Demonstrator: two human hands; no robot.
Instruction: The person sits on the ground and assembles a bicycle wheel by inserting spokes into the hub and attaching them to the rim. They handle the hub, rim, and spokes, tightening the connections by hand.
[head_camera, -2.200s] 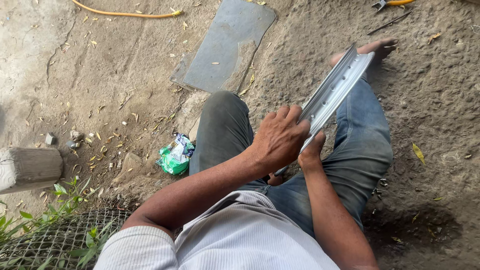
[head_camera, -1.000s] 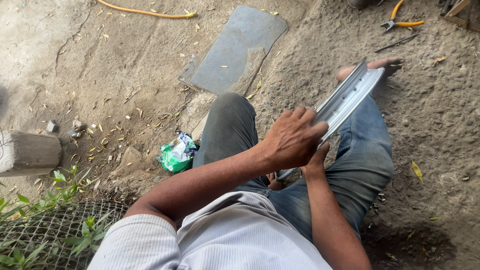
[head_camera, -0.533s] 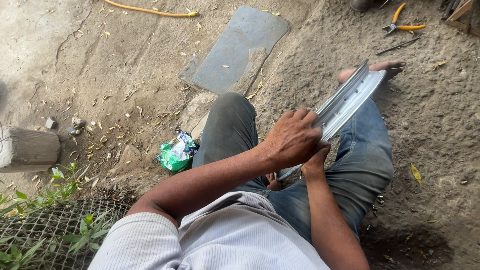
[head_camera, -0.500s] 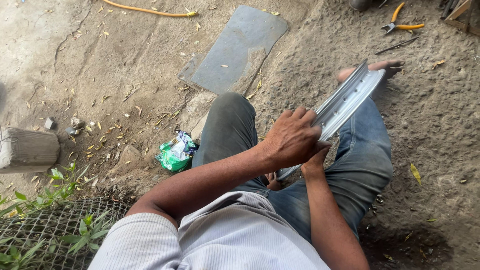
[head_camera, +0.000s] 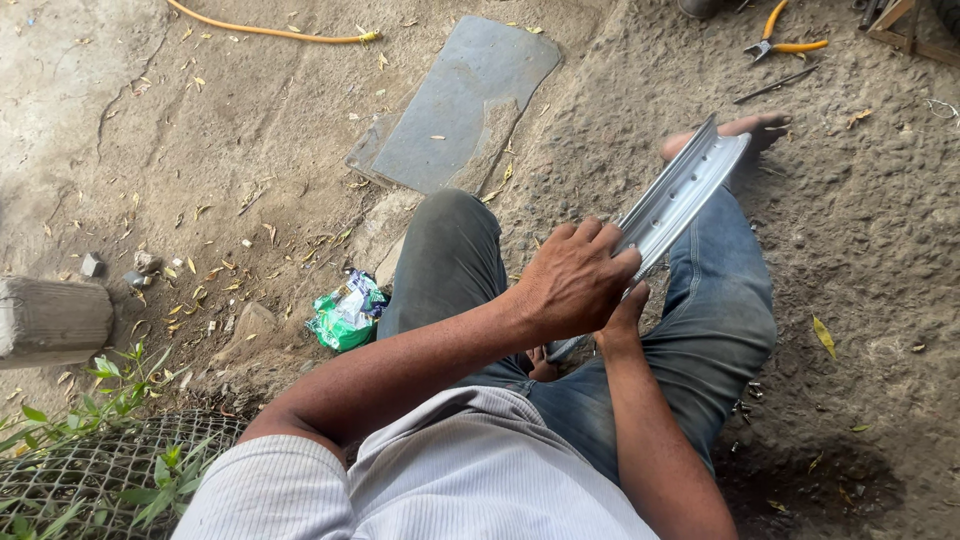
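Wheel rim (head_camera: 680, 195) of silver metal across your lap, your left hand (head_camera: 575, 280) with fingers curled over its edge, your right hand (head_camera: 622, 318) gripping beneath, green wrapper (head_camera: 345, 315) on dirt ground (head_camera: 880, 230) beside your knee.

Soft, even daylight filled the scene, brightest on the pale ground left of the left hand (head_camera: 575, 280). The metal wheel rim (head_camera: 680, 195) it gripped showed a mild sheen without harsh glare. Shadows were faint, darkest right of the right hand (head_camera: 620, 320). Focus was sharp throughout, with no motion blur.
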